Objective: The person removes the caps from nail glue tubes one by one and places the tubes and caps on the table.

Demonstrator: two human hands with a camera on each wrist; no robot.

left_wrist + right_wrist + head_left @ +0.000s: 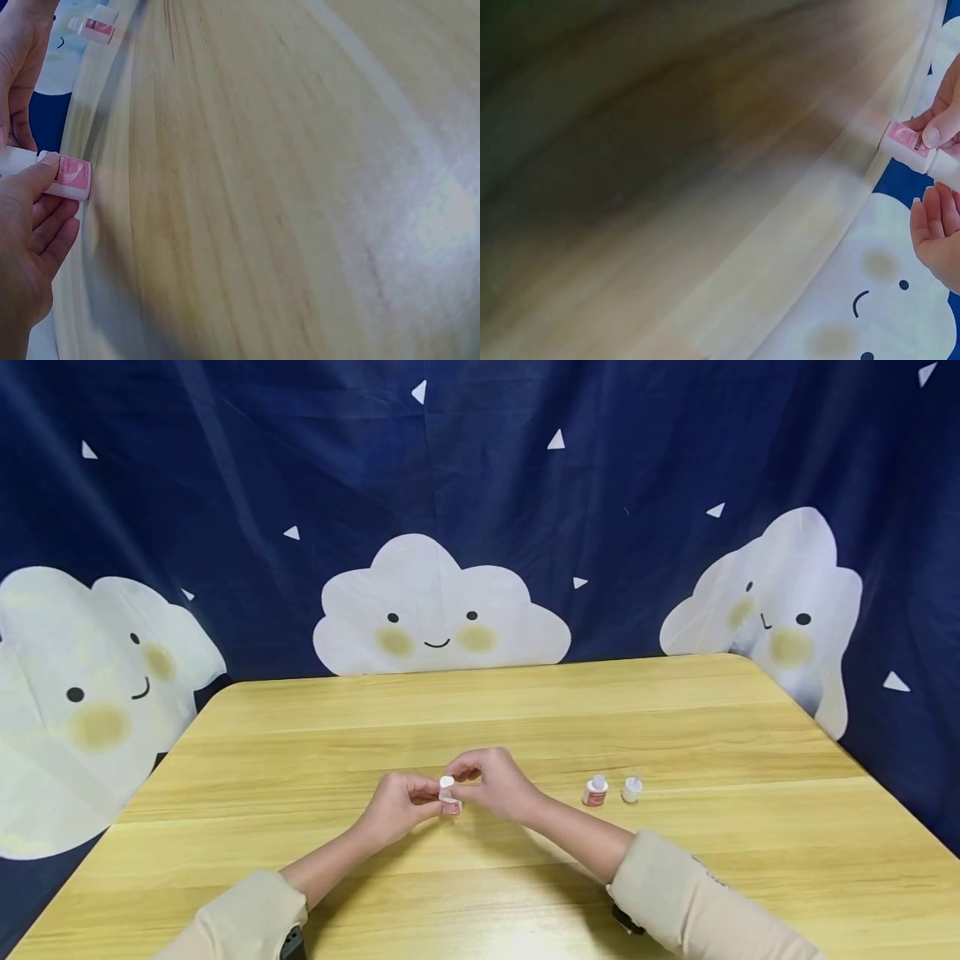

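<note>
In the head view my left hand (pixel 395 808) grips a small white bottle (pixel 452 808) with a pink label, thumb and fingers on its sides, low over the table. My right hand (pixel 495 783) pinches the bottle's white cap (pixel 447 782) between thumb and fingers. The left wrist view shows the pink label (pixel 73 172) beside my left thumb, the bottle lying sideways in that picture. The right wrist view also has the bottle (pixel 909 147), with the right fingers (pixel 934 214) curled near the cap end.
To the right stands a second small bottle (pixel 595 792) with a reddish label and a narrow white top. A loose white cap (pixel 632 790) sits beside it. The wooden table (pixel 315 718) reaches back to a dark blue curtain (pixel 480 460) printed with clouds.
</note>
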